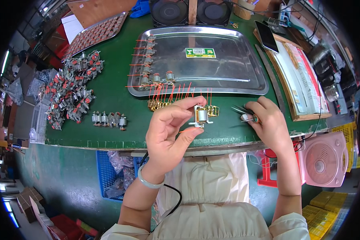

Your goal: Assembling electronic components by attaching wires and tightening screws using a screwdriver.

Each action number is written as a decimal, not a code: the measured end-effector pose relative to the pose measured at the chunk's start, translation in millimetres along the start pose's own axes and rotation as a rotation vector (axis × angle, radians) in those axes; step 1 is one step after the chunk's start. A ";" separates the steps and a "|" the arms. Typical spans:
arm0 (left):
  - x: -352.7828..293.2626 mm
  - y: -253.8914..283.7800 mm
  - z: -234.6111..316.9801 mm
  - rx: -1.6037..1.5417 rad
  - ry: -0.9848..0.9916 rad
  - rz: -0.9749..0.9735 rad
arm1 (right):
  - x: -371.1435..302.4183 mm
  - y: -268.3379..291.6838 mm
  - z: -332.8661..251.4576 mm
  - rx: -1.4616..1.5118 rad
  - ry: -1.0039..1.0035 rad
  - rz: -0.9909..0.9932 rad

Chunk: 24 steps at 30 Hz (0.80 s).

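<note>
Between the thumb and fingers of my left hand [168,134] is a small coil part [203,115], with a silvery round body, a brass-coloured frame and white end pieces. A bit of orange wire shows beside my thumb. My right hand [271,120] rests at the table's front right, its fingers closed around a small tool [247,117] with a white part and thin dark prongs; its exact kind is unclear. Just behind my left fingers stands a row of brass-coloured frames [160,105] with upright red wires, partly hidden by that hand.
A metal tray [228,89] holds several wired coil parts [147,60] along its left side. To the left lie a heap of similar parts [74,86] and a short row [109,119]. A phone [267,37] and papers on a board [298,80] are at the right; fans [170,12] stand behind.
</note>
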<state>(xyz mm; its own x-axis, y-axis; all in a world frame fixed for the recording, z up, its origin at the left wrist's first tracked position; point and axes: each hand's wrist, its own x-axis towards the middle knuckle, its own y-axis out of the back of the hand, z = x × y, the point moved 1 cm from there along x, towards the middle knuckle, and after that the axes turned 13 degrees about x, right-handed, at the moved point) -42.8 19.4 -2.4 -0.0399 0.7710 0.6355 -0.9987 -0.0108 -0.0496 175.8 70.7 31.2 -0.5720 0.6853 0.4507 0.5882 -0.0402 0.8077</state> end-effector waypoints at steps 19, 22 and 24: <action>-10.7 65.9 29.0 0.378 0.130 0.425 | 104.2 -48.8 -8.1 0.167 0.221 -0.153; -10.7 84.9 39.1 0.495 0.117 0.456 | 114.7 -56.7 -4.2 0.169 0.237 -0.202; -13.3 97.7 40.7 0.533 0.110 0.457 | 118.9 -61.8 -3.0 0.157 0.244 -0.231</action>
<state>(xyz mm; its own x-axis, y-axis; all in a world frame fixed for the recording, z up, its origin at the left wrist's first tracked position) -141.1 -17.8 15.7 -0.4833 0.6744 0.5582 -0.7630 -0.6371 0.1090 69.8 152.4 36.0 -0.8083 0.4688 0.3563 0.4977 0.2206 0.8388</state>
